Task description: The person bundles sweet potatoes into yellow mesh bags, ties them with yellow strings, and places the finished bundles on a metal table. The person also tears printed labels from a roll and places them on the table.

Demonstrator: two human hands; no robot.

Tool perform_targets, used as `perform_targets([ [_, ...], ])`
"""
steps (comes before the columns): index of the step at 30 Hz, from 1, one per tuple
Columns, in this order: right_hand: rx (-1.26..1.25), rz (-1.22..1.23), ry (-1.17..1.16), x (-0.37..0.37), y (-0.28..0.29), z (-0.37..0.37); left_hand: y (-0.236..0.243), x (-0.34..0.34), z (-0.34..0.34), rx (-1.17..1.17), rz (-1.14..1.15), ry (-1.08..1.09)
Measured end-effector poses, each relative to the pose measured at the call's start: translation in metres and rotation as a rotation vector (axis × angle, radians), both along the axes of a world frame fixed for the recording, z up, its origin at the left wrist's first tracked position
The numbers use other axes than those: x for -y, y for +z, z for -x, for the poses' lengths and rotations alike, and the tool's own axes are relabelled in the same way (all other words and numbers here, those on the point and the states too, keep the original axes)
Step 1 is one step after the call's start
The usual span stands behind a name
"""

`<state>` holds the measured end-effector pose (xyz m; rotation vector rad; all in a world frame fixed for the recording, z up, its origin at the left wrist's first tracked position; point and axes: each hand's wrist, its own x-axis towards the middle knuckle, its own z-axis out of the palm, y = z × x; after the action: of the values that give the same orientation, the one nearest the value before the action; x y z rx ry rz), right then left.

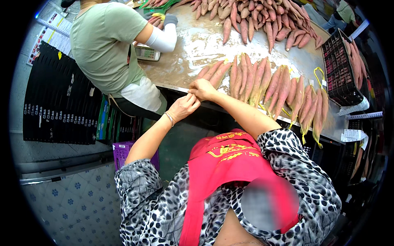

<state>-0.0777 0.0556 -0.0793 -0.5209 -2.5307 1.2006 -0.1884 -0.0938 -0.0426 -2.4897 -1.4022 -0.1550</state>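
At the table's near edge my two hands meet, fingertips touching. My left hand point(183, 109) is closed in a pinch, a bracelet at its wrist. My right hand point(203, 89) is closed too, just beside the near end of a bundle of sweet potatoes point(214, 73). What the fingers pinch is too small and hidden to make out. To the right of that bundle lie several more bundles of long sweet potatoes point(245, 76) in thin yellow mesh bags, some with their tied ends hanging over the edge point(318, 119).
A large heap of loose sweet potatoes point(262, 16) covers the table's far side. A black crate point(341, 69) holds more at right. At left a co-worker point(108, 45) in gloves handles sweet potatoes by a scale point(147, 53). Stacked black crates point(57, 98) and a purple crate point(123, 153) stand left.
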Motion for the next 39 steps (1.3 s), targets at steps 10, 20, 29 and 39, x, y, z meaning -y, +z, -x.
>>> perform_targets([
  [10,0.001,0.576,-0.495,0.065,-0.036,-0.071,-0.012,0.003,-0.043,0.718,-0.016,0.880],
  [20,-0.073,0.709,-0.701,0.087,-0.035,-0.121,-0.080,0.005,-0.123,2.633,0.399,1.269],
  [29,0.073,0.520,-0.823,0.095,-0.012,-0.133,-0.110,0.004,-0.131,2.611,0.574,1.017],
  [39,0.127,0.216,-0.943,0.097,-0.021,-0.130,-0.120,-0.003,-0.133,2.705,0.838,0.990],
])
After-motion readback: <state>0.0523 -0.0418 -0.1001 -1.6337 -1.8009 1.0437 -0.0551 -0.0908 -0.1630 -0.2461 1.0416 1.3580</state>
